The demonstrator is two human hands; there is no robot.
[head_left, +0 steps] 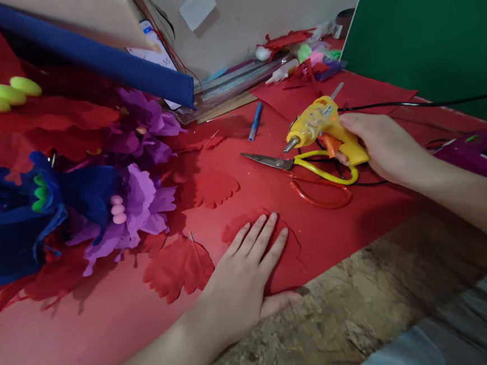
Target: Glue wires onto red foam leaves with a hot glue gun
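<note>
My left hand (244,275) lies flat, fingers spread, over a red petal-shaped piece (235,227) whose rim shows past the fingertips. In my right hand (381,143) is a yellow hot glue gun (312,119), its metal nozzle pointing down to the left and a finger near the orange trigger. Beneath the glue gun rest scissors (267,161) with one yellow and one red handle. Another red petal piece (180,269), with a thin stem at its top, sits left of my left hand. A further red petal (212,189) lies above it.
Purple (143,199) and blue (48,220) artificial flowers crowd the left. A blue marker (256,121) lies behind the scissors. A phone (157,54) leans at the back, behind a blue-edged board (102,56). The black cord (431,102) runs right, past a green board (429,33).
</note>
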